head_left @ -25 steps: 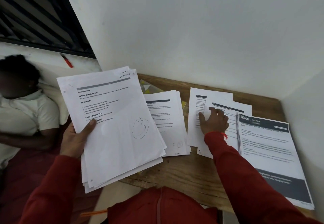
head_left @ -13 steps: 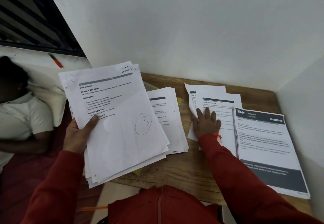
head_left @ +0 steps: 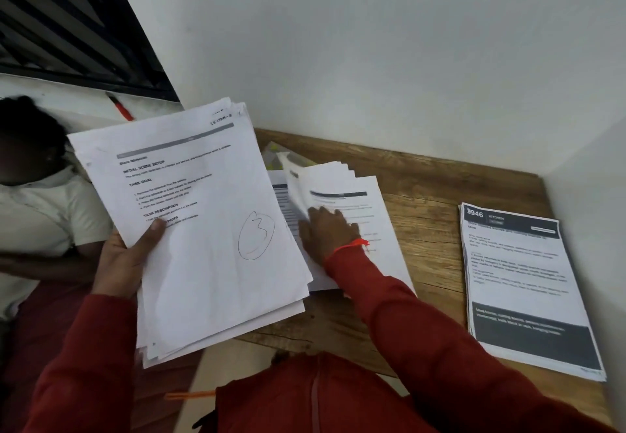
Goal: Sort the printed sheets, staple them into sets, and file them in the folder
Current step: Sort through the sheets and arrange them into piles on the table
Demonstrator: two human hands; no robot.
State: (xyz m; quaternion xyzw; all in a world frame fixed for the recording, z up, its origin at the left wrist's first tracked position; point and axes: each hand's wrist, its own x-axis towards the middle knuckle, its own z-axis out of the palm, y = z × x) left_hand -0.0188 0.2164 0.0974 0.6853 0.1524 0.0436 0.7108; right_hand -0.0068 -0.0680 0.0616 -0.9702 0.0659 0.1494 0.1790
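My left hand (head_left: 123,263) grips a thick stack of printed sheets (head_left: 203,236) by its left edge, held above the table's left end; the top page has a pencilled, circled 3. My right hand (head_left: 327,234) lies with its fingers flat on several loose sheets (head_left: 371,202) on the wooden table (head_left: 426,195). Their left edge curls up over another pile (head_left: 280,195), which is partly hidden by the held stack. A third pile with a dark header and footer (head_left: 518,280) lies at the table's right. A yellow-green corner (head_left: 271,154) pokes out behind the piles; what it is I cannot tell.
White walls close the table at the back and right. A person (head_left: 40,215) lies to the left, below a window ledge with a red tool (head_left: 120,110). An orange pencil (head_left: 189,395) lies near my lap.
My right hand has slid the middle sheets leftward across the table onto the left pile, baring wood beside the right pile. The held stack stays in my left hand.
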